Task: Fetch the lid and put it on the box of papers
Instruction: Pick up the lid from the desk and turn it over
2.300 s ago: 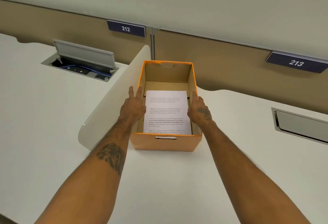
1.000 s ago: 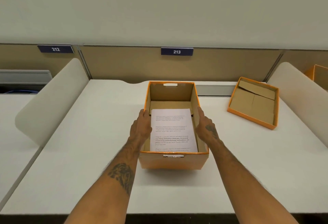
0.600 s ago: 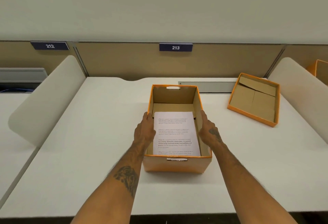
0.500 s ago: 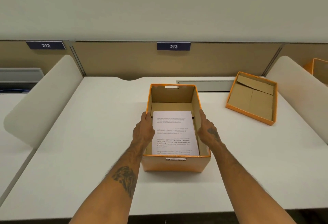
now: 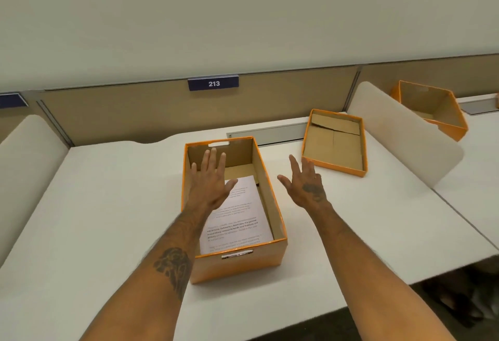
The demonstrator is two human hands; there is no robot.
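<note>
Both hands are open with the fingers spread and nothing in them. The left hand (image 5: pixel 210 181) is held palm down over the open box (image 5: pixel 234 262), its fingers pointing at the far wall of the box and its thumb lying above the top edge of the papers (image 5: pixel 237 216); whether it touches the box rim cannot be told. The right hand (image 5: pixel 305 184) is outside the box, just to the right of its right wall, over the bare desk (image 5: pixel 108 205), with its fingertips close to the near left corner of the lid (image 5: pixel 334 142) but apart from it. Both forearms are bare and tattooed, and the back of the right hand carries a tattoo too.

The box is orange cardboard, open at the top, with a handle slot in its near wall and another in its far wall. A stack of printed papers lies flat on its floor, towards the near end. The lid sits upside down on the desk to the right of the box and further back, its brown inside facing up, near a white divider (image 5: pixel 405 135). Beyond that divider a second orange box (image 5: pixel 434 108) stands on the next desk. A dark sign (image 5: pixel 213 83) reading 213 is on the back panel behind the box
</note>
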